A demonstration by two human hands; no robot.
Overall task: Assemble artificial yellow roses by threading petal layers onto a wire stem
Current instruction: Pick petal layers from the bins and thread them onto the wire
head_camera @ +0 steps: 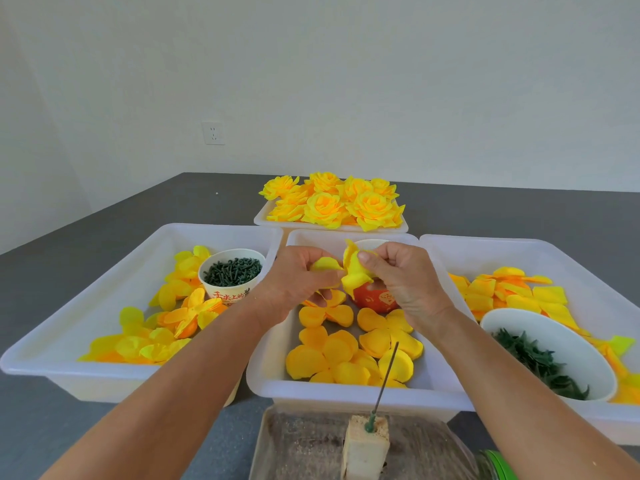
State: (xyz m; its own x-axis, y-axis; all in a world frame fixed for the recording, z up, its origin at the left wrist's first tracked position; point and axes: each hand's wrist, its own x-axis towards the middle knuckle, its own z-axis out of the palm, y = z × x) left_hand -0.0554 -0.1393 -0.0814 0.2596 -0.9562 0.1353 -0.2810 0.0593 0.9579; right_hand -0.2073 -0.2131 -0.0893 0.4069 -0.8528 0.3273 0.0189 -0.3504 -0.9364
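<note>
Both hands are raised over the middle white bin (266, 372). My left hand (298, 275) pinches one lobe of a yellow petal layer (353, 271), and my right hand (398, 275) pinches its other side between thumb and fingers. The layer hangs folded between them. A thin dark wire stem (388, 372) stands upright and bare below my hands, stuck in a pale foam block (365, 445). Flat orange-yellow petal layers (332, 351) lie in the middle bin.
The left bin (104, 271) holds petals and a paper cup of green pegs (232, 271). The right bin (519, 258) holds petals and a white bowl of green leaves (540, 358). A red cup (374, 297) stands behind my hands. Finished roses (332, 200) fill a far tray.
</note>
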